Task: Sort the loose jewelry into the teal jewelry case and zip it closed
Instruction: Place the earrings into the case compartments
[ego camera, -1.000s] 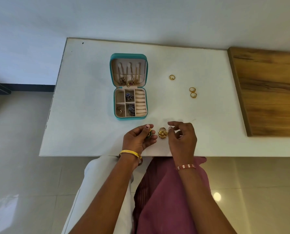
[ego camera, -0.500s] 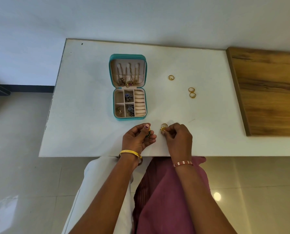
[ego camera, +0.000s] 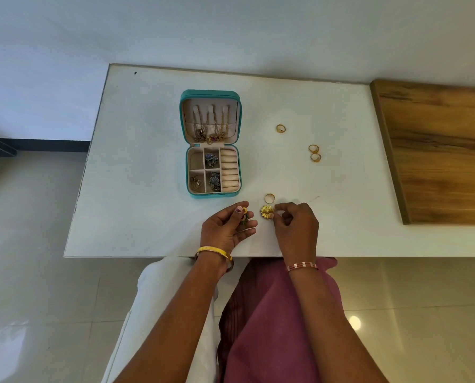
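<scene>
White table [ego camera: 137,189] near its front edge: the teal case [ego camera: 211,145] lies open, chains in its lid, earrings in its trays. Just before it, the left hand [ego camera: 226,228] pinches a small earring [ego camera: 244,216]; the right hand [ego camera: 297,228] pinches a gold flower piece [ego camera: 266,212] beside a ring [ego camera: 269,198]. Three more rings [ego camera: 314,152] lie right of the case.

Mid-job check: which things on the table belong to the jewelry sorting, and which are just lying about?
Job: teal case, open; flower ring at right hand; dark earring in left hand; plain ring; single ring; ring pair.

Lying about: wooden board; table.
</scene>
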Demonstrator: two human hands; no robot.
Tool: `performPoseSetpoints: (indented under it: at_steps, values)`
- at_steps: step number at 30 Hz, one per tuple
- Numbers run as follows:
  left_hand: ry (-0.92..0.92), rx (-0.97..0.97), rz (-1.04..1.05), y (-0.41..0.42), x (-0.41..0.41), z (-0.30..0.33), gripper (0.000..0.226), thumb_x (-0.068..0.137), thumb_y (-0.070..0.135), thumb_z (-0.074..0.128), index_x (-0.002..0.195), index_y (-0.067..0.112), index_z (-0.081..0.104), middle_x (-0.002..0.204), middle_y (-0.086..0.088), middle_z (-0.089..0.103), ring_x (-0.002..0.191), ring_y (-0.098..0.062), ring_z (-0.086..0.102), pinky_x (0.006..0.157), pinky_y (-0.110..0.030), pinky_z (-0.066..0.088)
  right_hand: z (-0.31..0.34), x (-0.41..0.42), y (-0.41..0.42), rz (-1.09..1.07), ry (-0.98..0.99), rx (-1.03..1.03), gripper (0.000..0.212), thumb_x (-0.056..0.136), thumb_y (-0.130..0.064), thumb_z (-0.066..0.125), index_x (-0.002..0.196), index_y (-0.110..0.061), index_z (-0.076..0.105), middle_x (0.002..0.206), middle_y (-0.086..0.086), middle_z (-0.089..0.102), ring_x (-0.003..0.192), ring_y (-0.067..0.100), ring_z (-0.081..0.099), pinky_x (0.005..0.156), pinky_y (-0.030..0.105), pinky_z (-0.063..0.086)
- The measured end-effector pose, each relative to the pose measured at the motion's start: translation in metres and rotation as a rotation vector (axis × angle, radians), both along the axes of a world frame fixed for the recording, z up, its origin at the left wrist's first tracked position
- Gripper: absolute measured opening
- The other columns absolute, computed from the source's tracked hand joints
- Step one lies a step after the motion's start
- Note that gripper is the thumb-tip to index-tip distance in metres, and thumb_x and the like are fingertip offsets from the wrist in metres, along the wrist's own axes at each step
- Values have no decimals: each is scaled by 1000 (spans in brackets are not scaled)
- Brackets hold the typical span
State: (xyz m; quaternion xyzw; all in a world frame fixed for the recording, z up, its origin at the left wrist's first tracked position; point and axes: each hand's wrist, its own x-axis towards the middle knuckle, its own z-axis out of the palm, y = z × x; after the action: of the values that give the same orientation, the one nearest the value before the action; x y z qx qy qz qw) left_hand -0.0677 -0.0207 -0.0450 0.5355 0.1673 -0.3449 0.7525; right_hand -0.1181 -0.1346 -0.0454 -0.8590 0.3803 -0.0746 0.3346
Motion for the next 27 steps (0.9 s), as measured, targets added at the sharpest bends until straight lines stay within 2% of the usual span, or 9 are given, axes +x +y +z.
performPoseSetpoints:
  at_steps: [4,7,9,12,15,16,21,24,27]
  values:
    - [3,-5,-20,0,1,1,19,91,5,45,101,9,61,81,-7,66,62,-10,69,59,-20,57,0,0,0,-7,-25,13,12,81,-3,65,93,-4,67,95,14,60,78,12,51,70,12,35]
    - [25,-29,-7,0,2,2,20,91,1,44,93,9,62,70,-2,70,62,-12,69,58,-22,57,1,0,1,-33,-139,66,8,79,-1,66,86,-4,66,87,11,65,72,11,53,61,3,36]
    - [31,-45,0,0,2,3,21,90,-1,44,89,10,61,63,1,71,61,-12,69,58,-23,57,4,0,3,-52,-239,145,7,77,1,66,81,-4,65,79,6,65,67,6,55,62,-1,39]
    - [39,-62,17,0,2,4,22,90,-3,43,86,11,60,62,0,70,61,-13,69,59,-24,58,9,0,5,-75,-349,263,12,74,3,68,75,-7,62,73,-1,63,65,3,61,63,5,47]
    - [34,-58,17,1,2,4,24,90,-3,43,89,13,61,72,-4,68,63,-13,69,60,-25,58,8,1,5,-88,-367,361,18,73,4,68,73,-11,58,70,2,64,64,16,65,62,21,55]
    - [25,-53,8,0,2,4,25,90,-3,42,92,13,62,76,-5,67,63,-12,69,61,-24,58,9,1,5,-81,-371,408,18,74,5,67,75,-11,59,72,3,64,64,18,65,61,21,55]
    - [-6,-25,2,-1,0,4,25,90,0,44,106,10,60,87,-5,66,67,-9,69,64,-22,58,17,2,9,-43,-383,604,19,81,6,60,89,-11,65,78,-1,65,56,2,62,55,14,52]
    - [-12,-12,39,1,0,6,22,89,1,47,101,13,62,87,-5,67,69,-10,69,65,-24,58,21,1,9,-102,-404,724,18,82,1,61,81,-16,67,68,-1,67,54,5,62,55,16,52]
    - [-33,7,72,3,0,9,25,87,1,50,105,14,61,88,-6,66,78,-16,66,69,-24,57,24,-2,8,-144,-446,919,19,81,2,61,84,-15,68,68,-3,71,63,11,66,59,21,55]
